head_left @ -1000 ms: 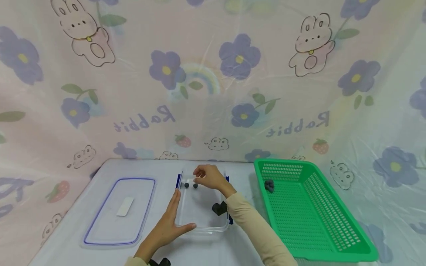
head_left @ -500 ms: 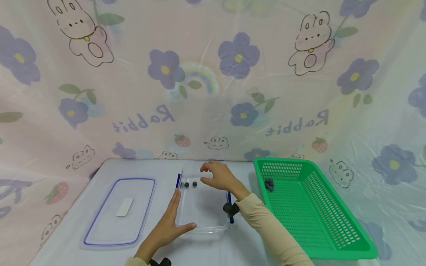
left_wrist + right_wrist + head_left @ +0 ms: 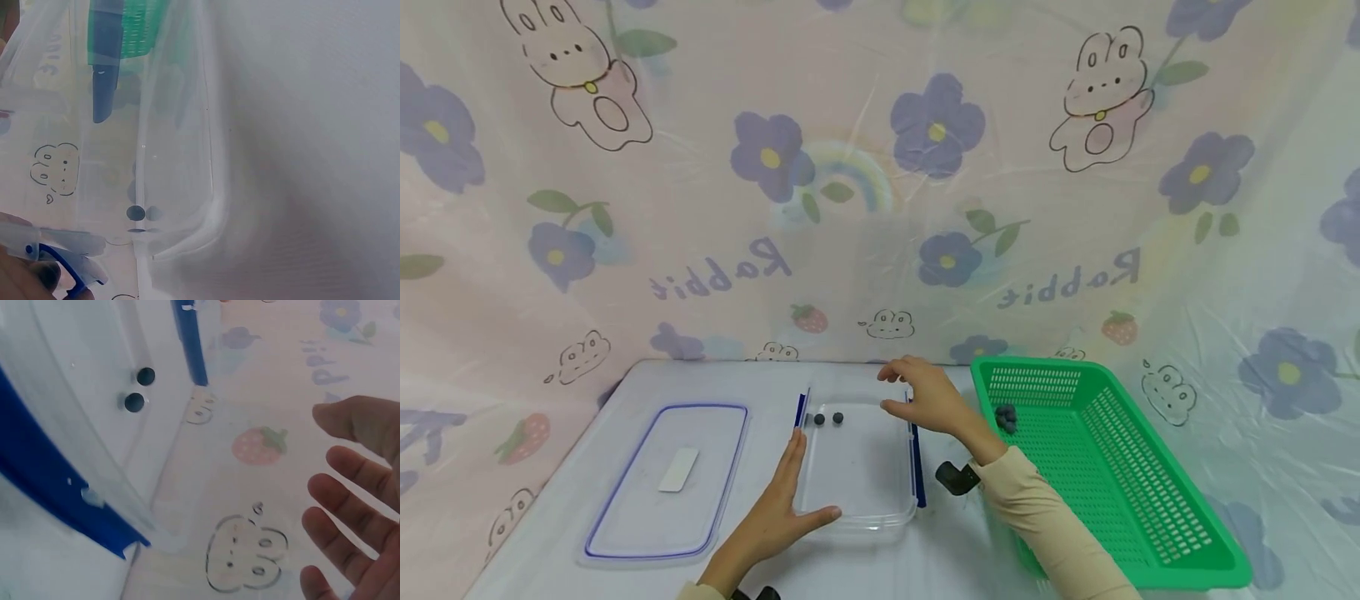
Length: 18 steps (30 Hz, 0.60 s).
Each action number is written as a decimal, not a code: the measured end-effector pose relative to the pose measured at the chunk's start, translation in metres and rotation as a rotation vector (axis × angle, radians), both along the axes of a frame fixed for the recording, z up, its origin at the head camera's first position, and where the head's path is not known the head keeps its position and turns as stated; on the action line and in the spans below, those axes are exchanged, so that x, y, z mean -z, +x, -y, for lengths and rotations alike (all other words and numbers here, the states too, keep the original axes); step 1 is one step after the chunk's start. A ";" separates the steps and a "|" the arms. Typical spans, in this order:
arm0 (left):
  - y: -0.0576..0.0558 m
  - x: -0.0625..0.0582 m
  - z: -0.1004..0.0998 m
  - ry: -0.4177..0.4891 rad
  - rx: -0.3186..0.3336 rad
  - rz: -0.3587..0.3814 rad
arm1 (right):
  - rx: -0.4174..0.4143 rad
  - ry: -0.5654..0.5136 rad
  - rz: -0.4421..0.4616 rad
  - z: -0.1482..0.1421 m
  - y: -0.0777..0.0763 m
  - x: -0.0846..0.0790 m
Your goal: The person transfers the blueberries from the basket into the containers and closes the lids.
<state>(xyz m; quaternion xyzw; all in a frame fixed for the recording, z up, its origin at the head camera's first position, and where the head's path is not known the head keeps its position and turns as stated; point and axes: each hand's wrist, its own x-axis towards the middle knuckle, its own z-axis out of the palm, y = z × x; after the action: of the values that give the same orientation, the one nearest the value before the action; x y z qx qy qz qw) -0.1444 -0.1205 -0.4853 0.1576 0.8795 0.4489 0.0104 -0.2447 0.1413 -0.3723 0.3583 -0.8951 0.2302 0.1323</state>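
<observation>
A clear box (image 3: 857, 522) with blue side clips stands at the centre of the table. Two small dark balls, which look like blueberries (image 3: 838, 417), lie near its far left corner; they also show as dark blueberries (image 3: 134, 402) in the right wrist view. My left hand (image 3: 778, 517) rests along the box's left side, fingers straight and thumb spread toward the near rim. Over the far right part of the box hovers my right hand (image 3: 928, 400), its fingers loosely bent and holding nothing. In the left wrist view, a blue clip (image 3: 62, 269) overlaps the left fingers.
A green basket (image 3: 1180, 577) stands on the right, with a small cluster of blueberries (image 3: 1006, 418) at its far left. On the left lies a clear lid (image 3: 651, 555) with a blue seal and a white rectangle (image 3: 679, 469). A printed curtain (image 3: 857, 250) hangs behind the table.
My right hand has moved right, from above the blueberries toward the box's right rim, and its fingers have spread apart. The left hand has stayed at the box.
</observation>
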 end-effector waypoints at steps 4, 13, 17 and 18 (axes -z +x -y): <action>0.000 0.002 0.000 0.002 0.002 -0.024 | -0.017 -0.035 0.017 -0.017 0.005 -0.009; 0.001 0.001 -0.001 0.024 0.008 -0.046 | 0.087 -0.185 0.047 -0.065 0.016 -0.024; 0.002 0.002 -0.001 0.028 0.000 -0.047 | 0.177 -0.299 0.103 -0.088 0.018 -0.022; 0.002 0.002 -0.001 0.026 -0.002 -0.043 | 0.190 -0.327 0.119 -0.093 0.019 -0.021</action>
<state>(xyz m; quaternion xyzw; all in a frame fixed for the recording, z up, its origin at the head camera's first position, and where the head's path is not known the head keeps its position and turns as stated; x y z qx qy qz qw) -0.1427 -0.1198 -0.4870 0.1661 0.8738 0.4570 -0.0110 -0.2257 0.2342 -0.3512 0.2317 -0.8818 0.3797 0.1568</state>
